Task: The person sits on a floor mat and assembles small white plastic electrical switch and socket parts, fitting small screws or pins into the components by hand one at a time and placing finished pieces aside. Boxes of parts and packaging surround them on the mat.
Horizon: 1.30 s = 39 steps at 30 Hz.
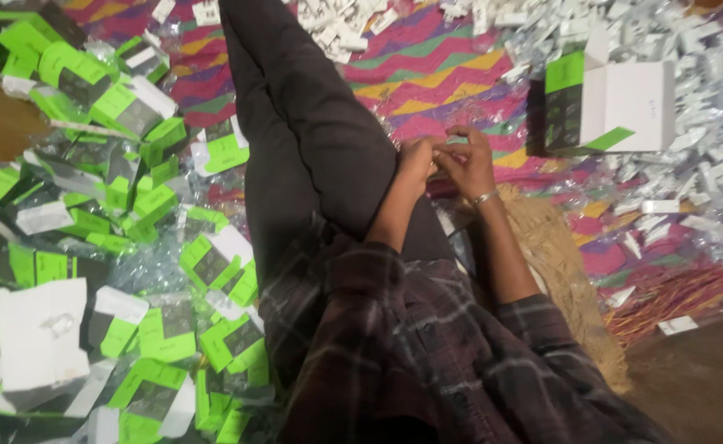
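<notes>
— Across the floor, what lies about?
— A zigzag-striped mat (435, 78), green-and-white boxes (143, 247) heaped on one side, small white packets (690, 74) on the other, and an open white box (624, 103) standing upright.
— And the hands?
— Left hand (417, 160) and right hand (468, 160) meet just beside the knee, fingers pinched together on a small item (443, 152) too tiny to identify. A bracelet (485, 197) circles the right wrist.
</notes>
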Each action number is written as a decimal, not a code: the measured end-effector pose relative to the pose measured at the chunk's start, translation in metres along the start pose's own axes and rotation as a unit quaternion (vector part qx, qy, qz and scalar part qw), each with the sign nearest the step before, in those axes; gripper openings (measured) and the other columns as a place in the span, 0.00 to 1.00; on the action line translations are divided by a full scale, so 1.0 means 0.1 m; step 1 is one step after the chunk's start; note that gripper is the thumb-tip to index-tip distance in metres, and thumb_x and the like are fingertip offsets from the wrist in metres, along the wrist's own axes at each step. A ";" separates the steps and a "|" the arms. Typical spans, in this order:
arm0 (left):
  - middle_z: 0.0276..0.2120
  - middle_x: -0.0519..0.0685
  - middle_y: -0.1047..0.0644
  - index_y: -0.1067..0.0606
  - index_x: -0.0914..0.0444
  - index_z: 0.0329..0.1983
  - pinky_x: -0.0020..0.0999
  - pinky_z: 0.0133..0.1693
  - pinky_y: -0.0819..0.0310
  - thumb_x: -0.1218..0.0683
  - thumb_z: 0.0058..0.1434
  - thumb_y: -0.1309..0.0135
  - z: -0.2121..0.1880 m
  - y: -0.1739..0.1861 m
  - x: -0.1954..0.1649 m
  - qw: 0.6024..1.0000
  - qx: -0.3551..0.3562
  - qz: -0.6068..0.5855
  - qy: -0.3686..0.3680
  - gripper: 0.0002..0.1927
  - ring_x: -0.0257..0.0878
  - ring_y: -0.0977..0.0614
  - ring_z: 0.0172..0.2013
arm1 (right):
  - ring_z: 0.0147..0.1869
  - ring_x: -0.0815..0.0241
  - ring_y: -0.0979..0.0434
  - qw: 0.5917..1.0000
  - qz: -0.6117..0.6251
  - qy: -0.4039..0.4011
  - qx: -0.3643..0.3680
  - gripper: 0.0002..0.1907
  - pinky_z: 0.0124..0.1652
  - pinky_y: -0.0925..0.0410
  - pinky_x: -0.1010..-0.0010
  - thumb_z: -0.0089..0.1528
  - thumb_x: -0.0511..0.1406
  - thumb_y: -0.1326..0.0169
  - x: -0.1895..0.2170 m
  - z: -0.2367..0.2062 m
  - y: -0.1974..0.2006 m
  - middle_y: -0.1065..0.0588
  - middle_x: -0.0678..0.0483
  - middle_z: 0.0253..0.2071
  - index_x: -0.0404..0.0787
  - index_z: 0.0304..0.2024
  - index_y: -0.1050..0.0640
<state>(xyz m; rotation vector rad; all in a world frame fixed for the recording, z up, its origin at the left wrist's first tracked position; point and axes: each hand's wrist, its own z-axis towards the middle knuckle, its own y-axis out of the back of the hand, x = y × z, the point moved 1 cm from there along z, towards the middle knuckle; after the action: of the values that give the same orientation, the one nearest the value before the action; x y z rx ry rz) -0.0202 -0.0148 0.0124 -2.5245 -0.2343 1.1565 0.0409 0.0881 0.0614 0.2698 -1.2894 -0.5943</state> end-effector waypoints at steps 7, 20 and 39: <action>0.29 0.47 0.23 0.22 0.64 0.36 0.30 0.28 0.30 0.59 0.60 0.48 -0.08 -0.03 -0.02 0.999 0.032 -0.017 -0.018 0.05 0.35 0.22 0.28 | 0.58 0.45 0.26 1.000 -0.011 0.009 -0.024 0.10 0.56 0.32 0.58 0.60 0.34 0.38 0.10 0.03 0.02 0.25 0.43 0.52 0.35 0.42 0.20; 0.29 0.46 0.22 0.22 0.64 0.37 0.26 0.26 0.30 0.58 0.64 0.50 -0.29 -0.05 -0.20 0.998 0.029 -0.046 0.009 0.07 0.34 0.22 0.27 | 0.53 0.45 0.25 0.992 -0.082 0.086 -0.035 0.06 0.52 0.33 0.57 0.56 0.33 0.39 0.25 0.05 0.01 0.23 0.47 0.49 0.37 0.35 0.21; 0.24 0.43 0.25 0.23 0.65 0.34 0.26 0.22 0.38 0.55 0.67 0.42 -0.36 -0.06 -0.22 0.994 0.096 0.029 -0.040 0.08 0.30 0.27 0.21 | 0.46 0.64 0.21 0.984 0.152 -0.066 -0.062 0.10 0.43 0.29 0.74 0.66 0.33 0.42 0.14 -0.03 0.10 0.19 0.51 0.47 0.32 0.46 0.17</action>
<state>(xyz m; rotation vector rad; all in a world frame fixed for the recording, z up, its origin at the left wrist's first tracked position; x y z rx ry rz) -0.0074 -0.0249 0.0523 -2.3348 -0.0668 1.2408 0.0482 0.0883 0.0772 -0.0713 -1.3816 -0.4341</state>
